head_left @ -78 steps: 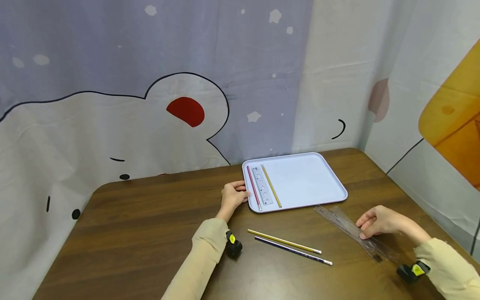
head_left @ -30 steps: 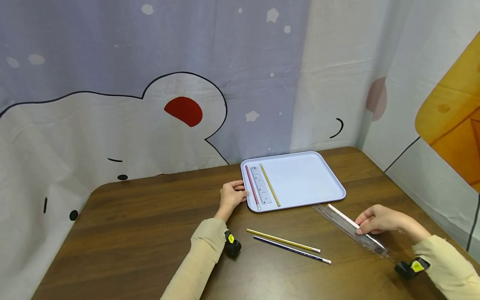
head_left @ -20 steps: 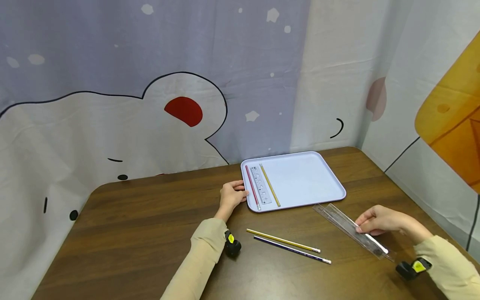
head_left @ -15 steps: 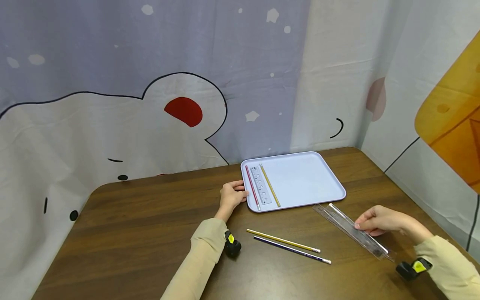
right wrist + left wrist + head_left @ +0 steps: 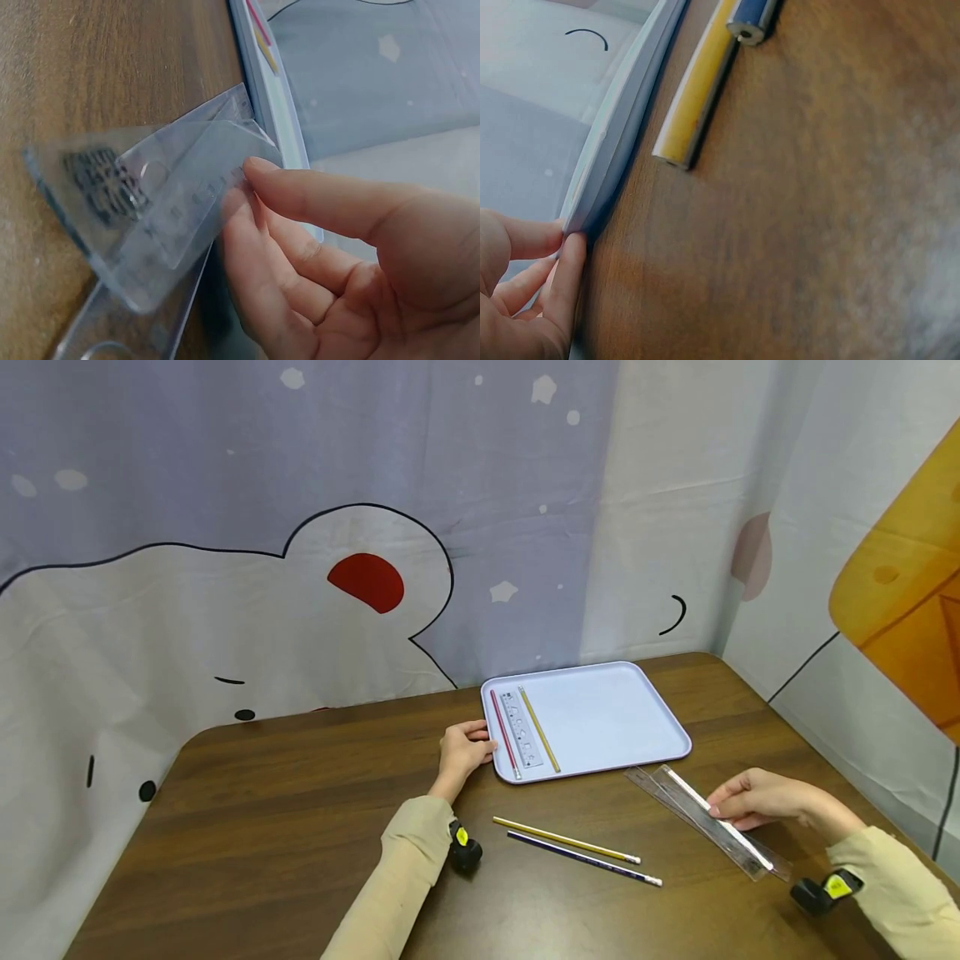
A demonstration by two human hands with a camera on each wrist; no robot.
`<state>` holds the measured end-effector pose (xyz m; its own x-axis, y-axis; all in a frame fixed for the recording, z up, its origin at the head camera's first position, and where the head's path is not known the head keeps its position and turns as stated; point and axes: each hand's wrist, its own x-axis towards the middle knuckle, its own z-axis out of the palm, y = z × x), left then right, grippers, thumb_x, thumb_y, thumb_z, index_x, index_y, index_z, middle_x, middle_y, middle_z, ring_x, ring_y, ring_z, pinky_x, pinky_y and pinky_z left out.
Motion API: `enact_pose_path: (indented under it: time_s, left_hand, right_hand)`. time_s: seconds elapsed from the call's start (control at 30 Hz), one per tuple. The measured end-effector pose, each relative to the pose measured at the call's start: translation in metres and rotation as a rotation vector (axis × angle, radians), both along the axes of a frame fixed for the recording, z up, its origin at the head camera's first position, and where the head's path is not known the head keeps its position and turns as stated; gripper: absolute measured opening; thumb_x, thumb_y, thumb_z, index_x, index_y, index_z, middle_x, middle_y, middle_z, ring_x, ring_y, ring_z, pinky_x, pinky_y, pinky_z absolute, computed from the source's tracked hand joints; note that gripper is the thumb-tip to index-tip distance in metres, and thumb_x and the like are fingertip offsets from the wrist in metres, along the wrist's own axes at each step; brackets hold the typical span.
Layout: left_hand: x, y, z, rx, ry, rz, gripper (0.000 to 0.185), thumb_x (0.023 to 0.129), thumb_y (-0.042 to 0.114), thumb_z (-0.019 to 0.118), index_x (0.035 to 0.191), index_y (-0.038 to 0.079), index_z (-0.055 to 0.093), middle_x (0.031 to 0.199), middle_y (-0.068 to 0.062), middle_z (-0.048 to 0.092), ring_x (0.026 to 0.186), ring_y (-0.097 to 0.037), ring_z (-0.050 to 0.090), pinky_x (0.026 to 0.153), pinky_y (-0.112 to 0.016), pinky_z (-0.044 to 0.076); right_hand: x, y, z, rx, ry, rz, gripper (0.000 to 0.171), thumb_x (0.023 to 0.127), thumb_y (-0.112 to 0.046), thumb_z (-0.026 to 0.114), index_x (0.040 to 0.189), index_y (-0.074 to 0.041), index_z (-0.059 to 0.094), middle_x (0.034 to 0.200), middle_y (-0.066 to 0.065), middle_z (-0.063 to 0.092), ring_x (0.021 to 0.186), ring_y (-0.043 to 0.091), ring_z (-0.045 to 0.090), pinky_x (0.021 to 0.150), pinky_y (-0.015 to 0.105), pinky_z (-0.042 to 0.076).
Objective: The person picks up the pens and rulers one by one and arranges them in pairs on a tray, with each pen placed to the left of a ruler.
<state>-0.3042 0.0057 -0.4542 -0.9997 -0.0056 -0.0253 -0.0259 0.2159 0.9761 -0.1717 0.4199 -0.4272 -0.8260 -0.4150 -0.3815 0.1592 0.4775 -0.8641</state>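
Four pencils [image 5: 566,840], three rulers [image 5: 705,817], one tray [image 5: 609,717]

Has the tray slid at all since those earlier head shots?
No, no visible slide either way: in the head view the tray sits the same against the far right corner of the table. The left hand holds its left edge.

At the lower left, the left hand [image 5: 525,292] pinches the rim of a pale tray [image 5: 619,135] between its fingertips. Beside the tray, a yellow pencil [image 5: 694,94] and a blue pencil [image 5: 755,13] lie on the brown wooden table [image 5: 802,187], both cut off by the top edge. Beyond the rim hangs a pale curtain [image 5: 525,142] with a short black curve [image 5: 589,32]
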Motion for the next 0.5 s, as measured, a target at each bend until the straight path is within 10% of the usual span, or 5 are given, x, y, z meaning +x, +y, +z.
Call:
enact_pose_path:
  time_s: [0.5]
  left_hand:
    - [-0.0011,0.0009,-0.0002,-0.011,0.002,0.003,0.043,0.076,-0.008,0.072,0.118,-0.003,0.066,0.100,-0.022,0.070,0.067,-0.014,0.065,0.061,-0.027,0.062]
  right_hand:
    - [-0.0025,-0.0066,-0.0029,-0.034,-0.039,-0.099,0.033,0.092,-0.008,0.060,0.111,0.019,0.058,0.081,-0.009,0.066,0.073,0.002,0.061,0.066,0.016,0.058]
